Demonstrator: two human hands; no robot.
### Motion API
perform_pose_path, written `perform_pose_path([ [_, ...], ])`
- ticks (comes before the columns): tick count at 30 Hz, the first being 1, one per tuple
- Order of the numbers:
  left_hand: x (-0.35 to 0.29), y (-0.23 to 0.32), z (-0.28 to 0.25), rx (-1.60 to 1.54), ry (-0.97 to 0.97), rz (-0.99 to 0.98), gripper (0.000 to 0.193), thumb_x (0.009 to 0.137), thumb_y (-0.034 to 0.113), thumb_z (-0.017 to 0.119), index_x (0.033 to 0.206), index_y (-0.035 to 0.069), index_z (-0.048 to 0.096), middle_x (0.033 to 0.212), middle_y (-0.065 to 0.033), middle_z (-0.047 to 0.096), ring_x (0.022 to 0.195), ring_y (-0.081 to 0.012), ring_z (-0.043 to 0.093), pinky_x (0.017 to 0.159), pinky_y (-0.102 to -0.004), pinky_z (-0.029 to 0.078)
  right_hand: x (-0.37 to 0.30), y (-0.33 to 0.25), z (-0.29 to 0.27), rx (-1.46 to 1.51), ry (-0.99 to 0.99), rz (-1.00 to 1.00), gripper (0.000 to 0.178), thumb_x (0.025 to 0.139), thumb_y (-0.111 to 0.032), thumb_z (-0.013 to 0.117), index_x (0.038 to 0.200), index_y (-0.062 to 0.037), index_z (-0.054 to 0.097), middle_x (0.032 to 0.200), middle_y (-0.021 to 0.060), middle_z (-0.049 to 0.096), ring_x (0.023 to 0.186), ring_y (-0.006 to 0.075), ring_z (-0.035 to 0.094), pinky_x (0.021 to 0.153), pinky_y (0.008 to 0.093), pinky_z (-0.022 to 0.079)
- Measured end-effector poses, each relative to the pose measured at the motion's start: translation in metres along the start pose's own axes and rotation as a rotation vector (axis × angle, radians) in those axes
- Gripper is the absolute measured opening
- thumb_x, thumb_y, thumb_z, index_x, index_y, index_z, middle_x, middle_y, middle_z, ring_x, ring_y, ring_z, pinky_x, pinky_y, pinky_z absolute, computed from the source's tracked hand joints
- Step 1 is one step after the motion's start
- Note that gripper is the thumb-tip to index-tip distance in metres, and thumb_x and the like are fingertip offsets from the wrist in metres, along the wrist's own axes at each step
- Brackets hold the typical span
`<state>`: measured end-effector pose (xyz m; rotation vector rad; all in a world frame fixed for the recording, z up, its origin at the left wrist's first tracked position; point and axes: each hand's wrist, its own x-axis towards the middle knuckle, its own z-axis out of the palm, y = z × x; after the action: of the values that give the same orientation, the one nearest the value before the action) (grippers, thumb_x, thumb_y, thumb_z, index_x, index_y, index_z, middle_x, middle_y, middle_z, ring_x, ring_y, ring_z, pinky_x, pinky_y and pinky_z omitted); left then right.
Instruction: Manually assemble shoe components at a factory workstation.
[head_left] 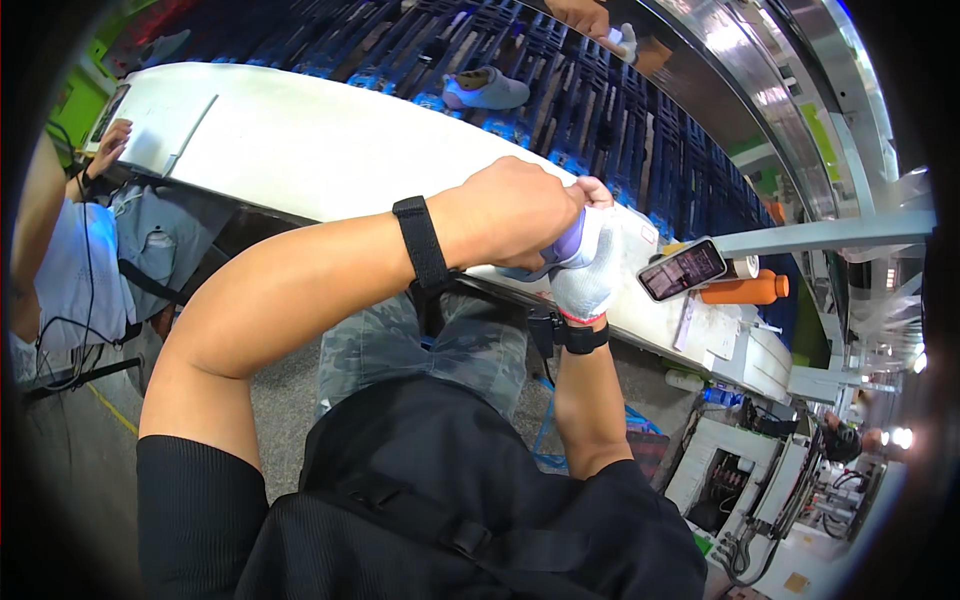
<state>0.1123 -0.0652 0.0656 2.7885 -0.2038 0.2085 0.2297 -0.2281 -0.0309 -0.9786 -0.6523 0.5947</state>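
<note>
Both my hands meet at the right part of the white bench (300,125), closed around a purple-and-grey shoe (568,243), most of it hidden by them. My bare left hand (515,212) is curled over its near side, a black strap round the wrist. On the other side, my right hand (590,268) in a white knit glove with bare fingertips grips the same shoe. Beyond the bench, a similar grey-and-purple shoe (487,88) rests on the dark slatted conveyor (610,110).
Right of my hands lie a phone (682,270), an orange bottle (745,289) and a white roll-like object (742,267). A grey metal bar (830,236) crosses there. At left, another person's hand (112,145) rests near the bench end. Another hand (583,14) shows at the top.
</note>
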Motion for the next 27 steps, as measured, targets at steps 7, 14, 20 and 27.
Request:
perform_pose_path([
  [7, 0.008, 0.017, 0.016, 0.18, 0.155, 0.124, 0.063, 0.074, 0.023, 0.093, 0.118, -0.011, 0.066, 0.082, -0.0198, 0.078, 0.08, -0.0355, 0.08, 0.071, -0.0452, 0.063, -0.008, -0.049, 0.011, -0.391, 0.005, 0.107, 0.058, 0.117, -0.031, 0.043, 0.163, 0.0051, 0.045, 0.161, 0.0204, 0.056, 0.149, 0.029, 0.054, 0.128, 0.041, 0.037],
  [14, -0.008, 0.01, 0.004, 0.139, 0.044, 0.137, 0.067, 0.074, 0.027, 0.096, 0.122, -0.004, 0.062, 0.094, -0.0155, 0.078, 0.087, -0.0344, 0.08, 0.074, -0.0439, 0.062, -0.015, -0.071, 0.023, -0.604, -0.086, 0.207, 0.064, 0.11, -0.029, 0.059, 0.164, 0.0031, 0.045, 0.161, 0.0206, 0.057, 0.15, 0.0283, 0.052, 0.127, 0.0404, 0.037],
  [20, -0.079, 0.021, -0.035, -0.28, -0.088, -0.136, 0.106, 0.067, 0.026, 0.101, 0.157, 0.008, 0.048, 0.152, -0.0219, 0.052, 0.122, -0.047, 0.07, 0.099, -0.0504, 0.062, -0.079, 0.002, 0.0, -0.954, -0.166, -0.152, 0.088, 0.086, -0.026, 0.091, 0.16, -0.0018, 0.052, 0.151, 0.0208, 0.066, 0.135, 0.0374, 0.067, 0.117, 0.0454, 0.051],
  [27, -0.126, 0.013, 0.031, -0.35, 0.323, -0.324, 0.086, 0.068, 0.022, 0.102, 0.139, 0.005, 0.057, 0.155, -0.0227, 0.048, 0.132, -0.0463, 0.062, 0.1, -0.0496, 0.06, -0.063, 0.027, 0.029, -1.15, -0.151, -0.472, 0.07, 0.072, -0.018, 0.095, 0.136, -0.0049, 0.071, 0.133, 0.0153, 0.075, 0.123, 0.0382, 0.071, 0.107, 0.0463, 0.056],
])
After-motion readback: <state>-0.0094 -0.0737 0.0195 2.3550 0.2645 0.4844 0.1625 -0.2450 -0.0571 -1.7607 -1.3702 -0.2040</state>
